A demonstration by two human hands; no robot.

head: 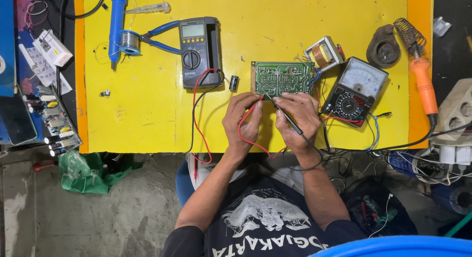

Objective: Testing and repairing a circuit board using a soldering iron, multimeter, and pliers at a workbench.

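Probes on a green circuit board

Centrally on the yellow table [147, 90] lies the green circuit board [281, 78], its lower edge partly hidden by fingers. The left hand [242, 118] pinches a red probe [253, 109], mostly covered; the right hand [298, 117] grips a black probe [284, 113]. Both tips touch the board's lower edge. Leads run to a dark digital multimeter [199, 51]. An analog meter [355, 91] sits just right.

head cam | above, facing straight down | mid-range | yellow table [147, 90]
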